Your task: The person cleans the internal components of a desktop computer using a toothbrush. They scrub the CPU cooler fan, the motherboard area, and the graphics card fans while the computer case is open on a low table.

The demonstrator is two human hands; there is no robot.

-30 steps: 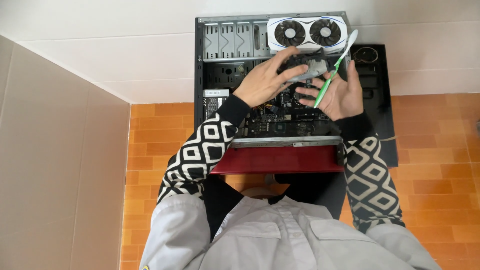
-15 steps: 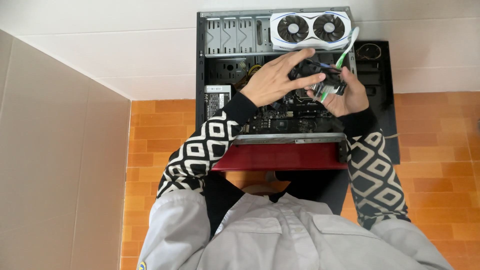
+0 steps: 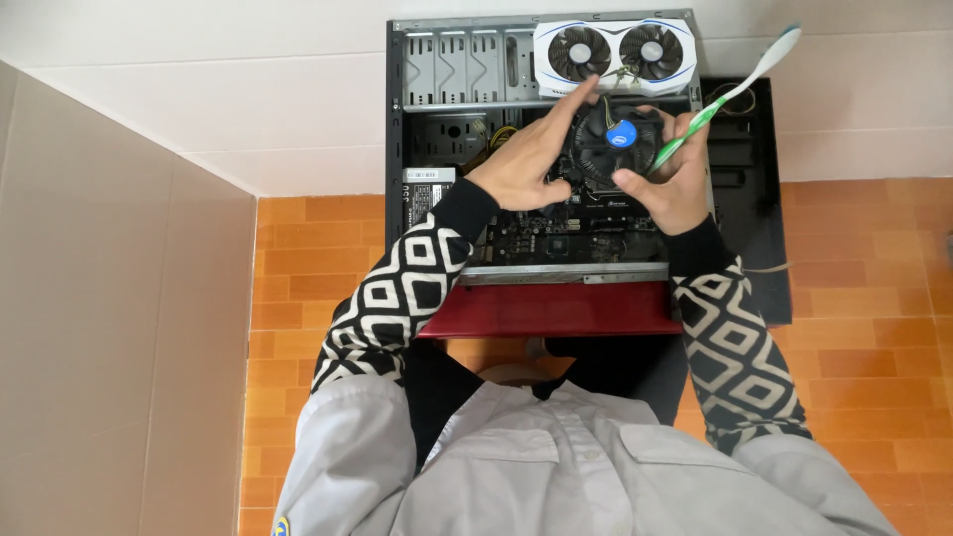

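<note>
Two hands on one part here: the left hand (image 3: 524,164) and the right hand (image 3: 675,179) both cradle a round black cooler fan (image 3: 612,144) with a blue centre, lifted up over the open computer case (image 3: 397,119) rather than seated on the motherboard (image 3: 556,233). Left fingers are spread along the fan's near-left rim, forefinger stretched toward the top, so it looks like that hand is just steadying it. The right hand is clamped on two things at once: thumb pressed on the lower-right edge of the fan, and the other fingers curled round a green and white toothbrush (image 3: 730,84). Guessing the brush is tucked in that way so it stays handy without letting go of the fan. Fan faces up toward the camera, blades and hub fully showing, so its spin axis points out of the case at the viewer. The toothbrush's long axis runs diagonally, handle low by the palm, white end up and to the right past the case edge. A white twin-fan graphics card (image 3: 615,50) sits at the case's far edge, just beyond the fan, and a dark red panel (image 3: 556,310) lies along the near side.
</note>
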